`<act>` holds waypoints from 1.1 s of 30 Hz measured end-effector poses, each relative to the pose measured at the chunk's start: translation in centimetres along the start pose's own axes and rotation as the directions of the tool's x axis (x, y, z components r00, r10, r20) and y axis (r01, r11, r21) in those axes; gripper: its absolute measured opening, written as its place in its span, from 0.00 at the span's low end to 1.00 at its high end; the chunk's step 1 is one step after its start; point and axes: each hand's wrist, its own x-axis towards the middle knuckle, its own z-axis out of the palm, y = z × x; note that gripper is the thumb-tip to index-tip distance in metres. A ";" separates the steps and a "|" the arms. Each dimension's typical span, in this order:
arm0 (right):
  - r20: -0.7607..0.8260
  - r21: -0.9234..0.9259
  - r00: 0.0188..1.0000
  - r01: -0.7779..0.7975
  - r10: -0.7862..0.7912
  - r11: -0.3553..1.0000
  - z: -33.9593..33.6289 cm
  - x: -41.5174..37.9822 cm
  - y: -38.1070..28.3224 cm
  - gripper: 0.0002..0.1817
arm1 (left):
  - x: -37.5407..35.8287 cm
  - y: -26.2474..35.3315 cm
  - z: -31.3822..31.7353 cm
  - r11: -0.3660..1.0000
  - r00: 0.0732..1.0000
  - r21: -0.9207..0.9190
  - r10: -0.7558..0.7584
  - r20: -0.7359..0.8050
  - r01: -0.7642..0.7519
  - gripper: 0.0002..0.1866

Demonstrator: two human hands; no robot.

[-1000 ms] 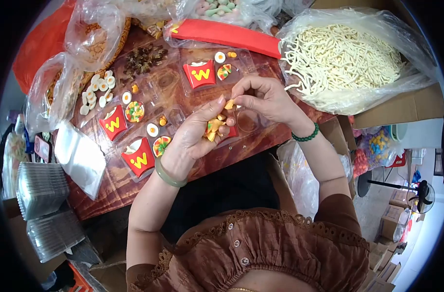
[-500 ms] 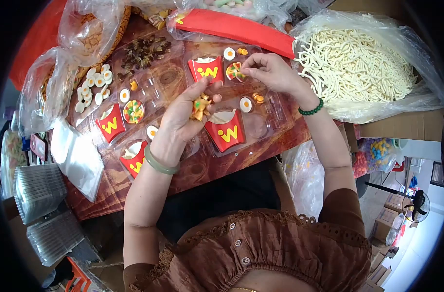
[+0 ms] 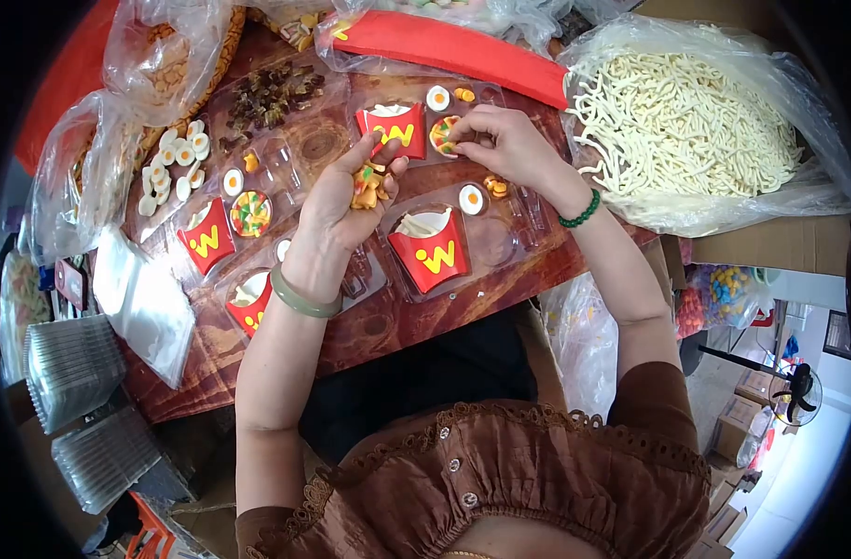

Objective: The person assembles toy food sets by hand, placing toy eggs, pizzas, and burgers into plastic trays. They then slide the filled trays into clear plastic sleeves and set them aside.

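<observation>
My left hand (image 3: 343, 191) is cupped palm up around several small yellow-orange pieces (image 3: 370, 186). At the upper middle, my right hand (image 3: 489, 143) has its fingertips together at the edge of a round multicoloured disc (image 3: 443, 136) in a clear tray; whether a piece sits between them is hidden. Left of that disc lies a red fries carton (image 3: 402, 130), with an egg piece (image 3: 438, 98) above. A nearer tray holds another red carton (image 3: 429, 250), an egg piece (image 3: 471, 198) and small orange pieces (image 3: 495, 186).
A bag of cream-coloured strands (image 3: 686, 126) lies at the right. Egg pieces (image 3: 176, 158) and dark brown pieces (image 3: 274, 96) lie at the left. White sheets (image 3: 146, 303) and stacked clear trays (image 3: 74, 363) are at the lower left. A red strip (image 3: 453, 54) crosses the back.
My left hand has shifted slightly left and up with the pieces in it. My right hand has moved a little down over the disc's right edge.
</observation>
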 end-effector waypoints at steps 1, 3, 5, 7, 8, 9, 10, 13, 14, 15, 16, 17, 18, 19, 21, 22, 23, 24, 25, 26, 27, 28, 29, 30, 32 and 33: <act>0.000 0.000 1.000 -0.001 0.001 1.000 0.0 -0.1 0.1 0.07 | -0.1 0.0 0.0 1.000 1.000 0.008 0.006 0.001 -0.006 0.15; 0.108 -0.052 0.991 0.080 -0.074 0.995 0.0 -0.2 0.2 0.09 | -0.1 0.0 0.0 1.000 1.000 0.015 0.014 0.000 -0.014 0.15; 0.126 -0.061 0.990 0.078 -0.070 0.995 -0.1 -0.3 0.1 0.10 | 0.0 0.0 0.0 1.000 1.000 -0.002 0.007 -0.004 -0.007 0.15; 0.144 -0.073 0.988 0.076 -0.065 0.994 -0.2 -0.3 0.3 0.11 | -0.1 -0.1 0.1 1.000 1.000 0.008 0.016 -0.013 -0.016 0.15; 0.131 -0.046 0.987 0.096 -0.090 0.994 -0.1 -0.3 0.5 0.10 | -0.1 -0.1 0.2 1.000 0.999 0.019 0.025 -0.022 -0.025 0.15; 0.118 -0.019 0.986 0.117 -0.114 0.993 -0.1 -0.3 0.7 0.10 | -0.2 -0.2 0.4 1.000 0.999 0.020 0.025 -0.020 -0.025 0.15; 0.116 -0.022 0.987 0.118 -0.114 0.993 -0.2 -0.2 0.3 0.10 | -0.3 -0.2 0.5 0.999 0.999 0.029 0.032 -0.031 -0.031 0.15; -0.018 0.179 0.961 -0.270 0.277 0.946 -0.1 0.2 -0.4 0.09 | -0.6 -0.2 0.8 0.998 0.998 0.037 0.046 -0.050 -0.045 0.14; -0.075 0.121 0.978 -0.184 0.194 0.975 0.1 0.3 0.1 0.07 | -0.6 -0.3 0.9 0.998 0.997 0.039 0.051 -0.059 -0.049 0.14; -0.126 0.057 0.986 -0.099 0.106 0.993 0.4 0.4 0.4 0.07 | -0.7 -0.3 0.9 0.998 0.997 0.040 0.049 -0.058 -0.047 0.14; -0.127 0.057 0.986 -0.101 0.107 0.993 0.6 0.5 0.4 0.07 | -0.7 -0.3 0.9 0.998 0.997 0.046 0.052 -0.054 -0.049 0.14; -0.151 0.009 0.982 -0.112 0.112 0.994 0.9 0.7 0.5 0.06 | -0.7 -0.3 0.9 0.997 0.997 0.052 0.056 -0.050 -0.053 0.14; -0.174 -0.038 0.978 -0.123 0.115 0.992 1.2 0.9 0.5 0.06 | -0.6 -0.2 0.7 0.997 0.997 0.052 0.057 -0.050 -0.054 0.14; -0.172 -0.037 0.979 -0.121 0.113 0.992 1.3 1.0 0.3 0.06 | -0.5 -0.2 0.5 0.998 0.999 0.048 0.041 -0.024 -0.040 0.14; -0.191 -0.033 0.948 -0.265 0.255 0.964 1.6 1.0 -0.2 0.06 | -0.5 -0.1 0.2 0.999 1.000 0.043 0.028 0.001 -0.028 0.15; -0.189 -0.033 0.949 -0.264 0.253 0.964 1.8 1.1 -0.2 0.06 | -0.5 0.0 0.2 0.999 1.000 0.046 0.028 0.010 -0.029 0.14; -0.214 -0.084 0.947 -0.264 0.241 0.961 1.9 1.2 -0.2 0.06 | -0.5 0.0 0.1 0.998 0.999 0.050 0.028 0.021 -0.029 0.14; -0.239 -0.136 0.944 -0.265 0.228 0.955 1.9 1.2 -0.2 0.06 | -0.6 -0.1 0.2 0.998 0.999 0.049 0.028 0.022 -0.029 0.14; -0.238 -0.137 0.944 -0.264 0.227 0.955 1.8 1.2 -0.3 0.06 | -0.7 -0.2 0.3 0.998 0.999 0.054 0.044 0.007 -0.045 0.14; -0.210 -0.144 0.954 -0.245 0.212 0.959 1.7 1.1 -0.4 0.06 | -0.8 -0.2 0.4 0.996 0.998 0.059 0.061 -0.008 -0.060 0.14; -0.180 -0.151 0.964 -0.224 0.196 0.963 1.6 1.1 -0.5 0.06 | -0.7 -0.3 0.5 0.996 0.998 0.058 0.063 -0.009 -0.062 0.14; -0.178 -0.151 0.965 -0.222 0.194 0.963 1.7 1.1 0.0 0.06 | -0.7 -0.3 0.7 0.999 0.999 0.009 0.048 -0.002 -0.048 0.14; -0.183 -0.165 0.978 -0.127 0.096 0.978 1.9 1.1 0.9 0.07 | -0.7 -0.2 0.7 0.999 0.999 -0.040 0.035 0.005 -0.035 0.15; -0.187 -0.178 0.982 -0.030 -0.004 0.984 2.1 1.1 1.5 0.07 | -0.8 -0.3 0.7 0.998 0.999 -0.042 0.040 0.002 -0.040 0.15; -0.189 -0.105 0.978 -0.106 0.085 0.989 0.9 1.1 -0.4 0.08 | -0.9 -0.3 0.5 0.989 0.991 -0.148 0.034 0.126 -0.015 0.16; -0.185 -0.035 0.967 -0.186 0.176 0.982 0.6 1.1 -1.3 0.08 | -1.1 -0.4 0.5 0.988 0.986 -0.153 0.056 0.158 -0.032 0.16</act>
